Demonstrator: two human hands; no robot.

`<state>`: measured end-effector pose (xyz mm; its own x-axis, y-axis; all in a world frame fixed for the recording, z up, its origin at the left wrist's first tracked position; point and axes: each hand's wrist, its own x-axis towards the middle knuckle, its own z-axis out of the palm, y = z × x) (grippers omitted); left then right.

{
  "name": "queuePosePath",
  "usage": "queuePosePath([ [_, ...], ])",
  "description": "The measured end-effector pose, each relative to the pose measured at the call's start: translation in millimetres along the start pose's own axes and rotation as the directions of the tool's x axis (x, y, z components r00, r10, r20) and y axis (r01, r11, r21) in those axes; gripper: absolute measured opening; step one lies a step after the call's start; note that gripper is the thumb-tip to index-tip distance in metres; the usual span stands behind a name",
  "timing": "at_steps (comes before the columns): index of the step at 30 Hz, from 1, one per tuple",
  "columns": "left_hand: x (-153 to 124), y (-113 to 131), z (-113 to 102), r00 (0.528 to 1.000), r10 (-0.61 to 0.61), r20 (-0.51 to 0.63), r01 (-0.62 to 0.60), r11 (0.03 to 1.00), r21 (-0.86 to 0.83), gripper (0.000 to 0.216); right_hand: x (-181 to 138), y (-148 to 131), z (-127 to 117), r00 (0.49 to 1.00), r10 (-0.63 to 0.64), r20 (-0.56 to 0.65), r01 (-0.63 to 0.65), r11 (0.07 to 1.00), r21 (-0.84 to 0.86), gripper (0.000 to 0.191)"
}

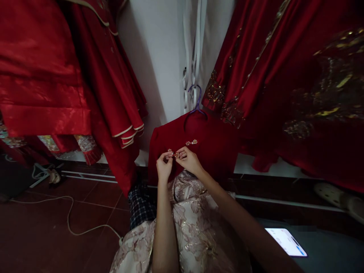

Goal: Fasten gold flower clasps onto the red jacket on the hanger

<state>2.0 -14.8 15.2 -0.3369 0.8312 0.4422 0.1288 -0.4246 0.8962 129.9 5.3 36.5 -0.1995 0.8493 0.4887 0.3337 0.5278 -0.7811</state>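
Pinching with their tips, the fingers (170, 157) of the left hand (164, 167) close on a small pearly clasp (174, 154) on the front of a dark red top (210, 151). The fingers of the right hand (189, 160) are closed on the same clasp from the right side. Both hands touch each other at the clasp, right in the middle of the scene.

A second pearly clasp (191, 142) sits just above and to the right of the hands, on the same top. It is free, and no finger touches it.

The red top hangs on a purple hanger (195, 99) against a white wall (159, 57). Below the hands, a pale flowery skirt (190, 227) with shiny threads lies under both arms. A bit of dark checked cloth (140, 206) shows to the left of it.

More red dresses (71, 76) hang far to the left. Big red clothes with gold stitching (313, 94) hang to the right.

Near the right side, a phone (286, 241) lies with its screen lit. On the left, a white cord (69, 216) runs over the dark red floor tiles (42, 235). A pale shoe (331, 193) sits far to the right on the floor.
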Motion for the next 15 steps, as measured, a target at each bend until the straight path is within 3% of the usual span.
queuePosePath([
  [15,-2.9,3.5,2.6,1.000,-0.018,-0.009,0.018,1.000,-0.005,0.024,-7.0,3.4,3.5,0.998,-0.028,-0.058,0.032,0.997,0.074,0.013],
])
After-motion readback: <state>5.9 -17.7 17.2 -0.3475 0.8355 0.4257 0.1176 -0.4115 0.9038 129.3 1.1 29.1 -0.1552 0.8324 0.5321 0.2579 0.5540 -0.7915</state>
